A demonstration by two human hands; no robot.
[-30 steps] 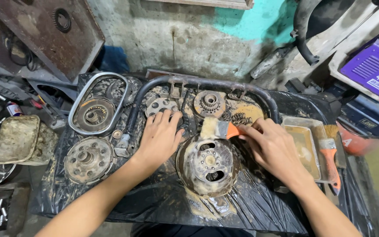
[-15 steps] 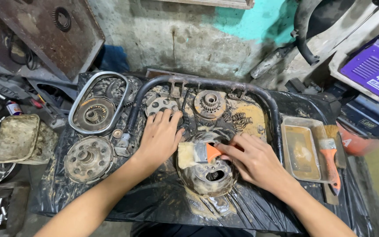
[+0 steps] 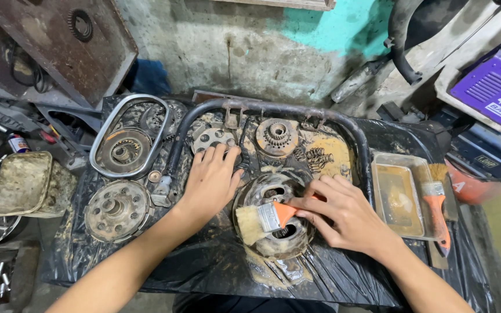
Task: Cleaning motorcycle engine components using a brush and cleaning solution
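Right hand: my right hand (image 3: 343, 217) grips the orange handle of a paintbrush (image 3: 265, 219), which has slid left since a second ago, when it was at the hub's far right edge.
Brush: its bristles now lie over the near left rim of the round greasy hub (image 3: 273, 217).
Left hand: my left hand (image 3: 213, 179) stays flat and open, fingers spread, pressed just left of the hub.
Beyond: a second orange brush (image 3: 436, 208) rests by the tray (image 3: 398, 200) at right, unmoved.
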